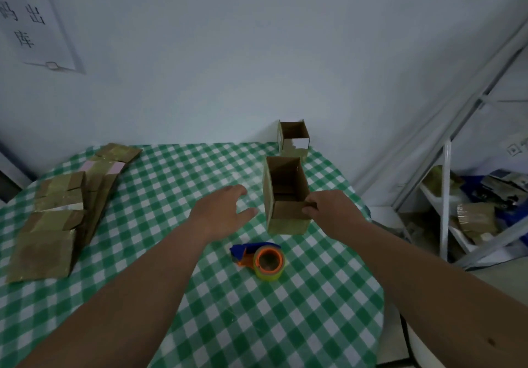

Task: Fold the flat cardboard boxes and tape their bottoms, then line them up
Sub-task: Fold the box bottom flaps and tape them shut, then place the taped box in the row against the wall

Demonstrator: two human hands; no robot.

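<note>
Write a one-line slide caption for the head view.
Right hand pinches the near box rim, left hand open beside it, tape dispenser in front.

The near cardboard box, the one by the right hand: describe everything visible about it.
The near cardboard box is a small, plain brown carton, already folded up and standing upright on the green-and-white checked tablecloth, open top facing up, its inside brown and shadowed. Its outer walls look glossy, perhaps taped. The right hand pinches the near right top edge; the left hand hovers open just left of it, not touching. A second folded box stands behind it by the wall, and the tape dispenser lies in front.
</note>
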